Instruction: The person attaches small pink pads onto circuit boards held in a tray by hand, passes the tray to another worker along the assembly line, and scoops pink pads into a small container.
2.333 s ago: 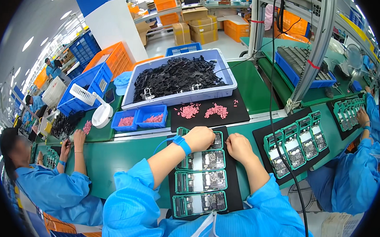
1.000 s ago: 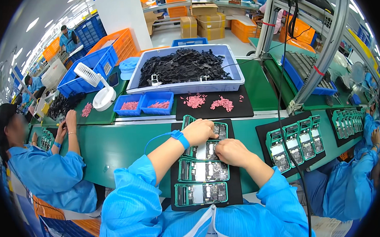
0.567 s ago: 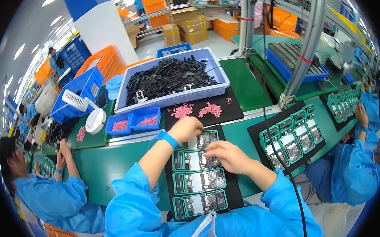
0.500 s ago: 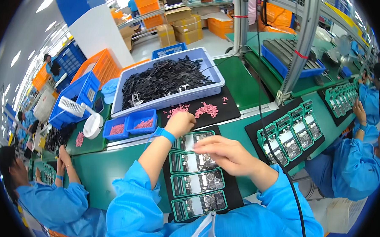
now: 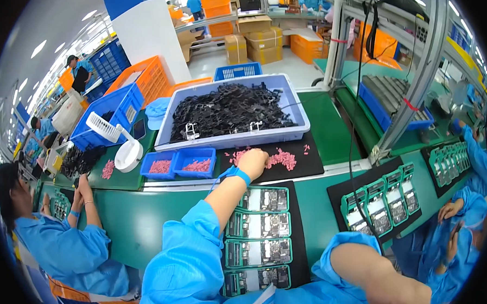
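Note:
My left hand [image 5: 253, 163] reaches to a black mat [image 5: 309, 162] where small pink pieces [image 5: 283, 159] lie in loose heaps. Its fingers are bent down among the pieces, and whatever they pinch is hidden. A blue band circles that wrist. Nearer to me, a column of green frames [image 5: 265, 225] holding circuit boards with pale strips lies on another black mat [image 5: 297, 231]. At the lower right, my right hand [image 5: 397, 287] is away from the frames, smeared by motion, its fingers not readable.
Behind the pink pieces stands a large pale bin [image 5: 237, 138] of black parts. Two small blue trays [image 5: 195, 173] hold more pink pieces, with a white fan [image 5: 128, 155] to their left. Framed boards [image 5: 379, 203] lie on the right; a black cable hangs there. Co-workers sit on both sides.
My right hand has swung from above the far frames down to the lower right. My left hand stays at the pink pieces. The whole view has shifted.

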Demonstrator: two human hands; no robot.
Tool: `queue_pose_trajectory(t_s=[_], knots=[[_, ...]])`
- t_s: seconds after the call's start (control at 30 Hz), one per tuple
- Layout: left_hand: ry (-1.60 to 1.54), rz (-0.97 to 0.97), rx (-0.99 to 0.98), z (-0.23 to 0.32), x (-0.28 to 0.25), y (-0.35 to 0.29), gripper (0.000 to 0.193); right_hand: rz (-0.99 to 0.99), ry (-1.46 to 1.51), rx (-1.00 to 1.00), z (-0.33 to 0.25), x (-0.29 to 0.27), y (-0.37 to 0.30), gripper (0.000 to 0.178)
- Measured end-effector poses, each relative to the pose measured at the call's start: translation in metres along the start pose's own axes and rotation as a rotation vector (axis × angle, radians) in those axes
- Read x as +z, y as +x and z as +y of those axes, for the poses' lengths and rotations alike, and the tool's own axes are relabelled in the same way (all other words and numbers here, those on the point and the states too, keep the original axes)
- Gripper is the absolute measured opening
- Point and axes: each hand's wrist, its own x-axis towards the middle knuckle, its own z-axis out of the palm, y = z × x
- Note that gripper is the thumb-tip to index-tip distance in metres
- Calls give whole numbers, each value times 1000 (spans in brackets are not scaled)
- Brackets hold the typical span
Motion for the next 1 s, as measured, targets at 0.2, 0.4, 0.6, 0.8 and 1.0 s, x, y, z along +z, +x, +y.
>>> queue_pose_trajectory(t_s=[0.2, 0.4, 0.6, 0.8, 1.0], knots=[[59, -73, 0, 3, 5, 1, 7, -175, 1605, 870, 10, -31, -24, 24], [6, -81, 2, -8, -3, -8, 11, -363, 367, 2150, -1, -83, -157, 17], [69, -130, -1, -2, -1, 5, 10, -986, -762, 2001, -23, -136, -286, 9], [-90, -69, -32, -6, -7, -1, 11, -1411, -882, 1719, -22, -129, -313, 10], [-61, -157, 48, -7, -3, 5, 17, -1408, -931, 1795, -22, -129, -301, 12]])
